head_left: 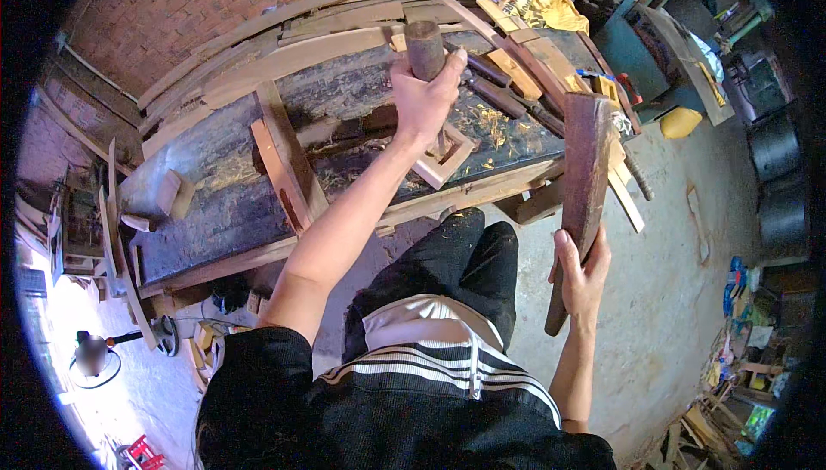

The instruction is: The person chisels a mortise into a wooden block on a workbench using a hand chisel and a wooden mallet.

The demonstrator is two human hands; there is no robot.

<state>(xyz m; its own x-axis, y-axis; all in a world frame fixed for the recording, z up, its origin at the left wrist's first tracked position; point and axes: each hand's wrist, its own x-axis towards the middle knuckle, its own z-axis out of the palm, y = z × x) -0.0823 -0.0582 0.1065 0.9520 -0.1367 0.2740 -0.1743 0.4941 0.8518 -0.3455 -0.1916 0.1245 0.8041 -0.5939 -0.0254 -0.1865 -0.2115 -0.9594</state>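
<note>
My left hand (423, 95) is closed around the thick round wooden handle of a chisel (424, 50), held upright over the bench. Its lower part comes down at a small pale wooden piece (439, 176) with a cut-out opening; my wrist partly hides where they meet. On the right, my right hand (588, 274) grips the narrow end of a long dark wooden club (586, 164), whose wider end points up and away from me. The club is apart from the chisel. Wood shavings (492, 124) lie beside the pale piece.
The dark worn workbench (202, 225) carries a crosswise timber (288, 156) and a small wood block (175, 194). Dark-handled tools (495, 95) and stacked wood strips (546, 61) lie at the far right, near a yellow bag (542, 5). Long boards (301, 48) line the brick wall.
</note>
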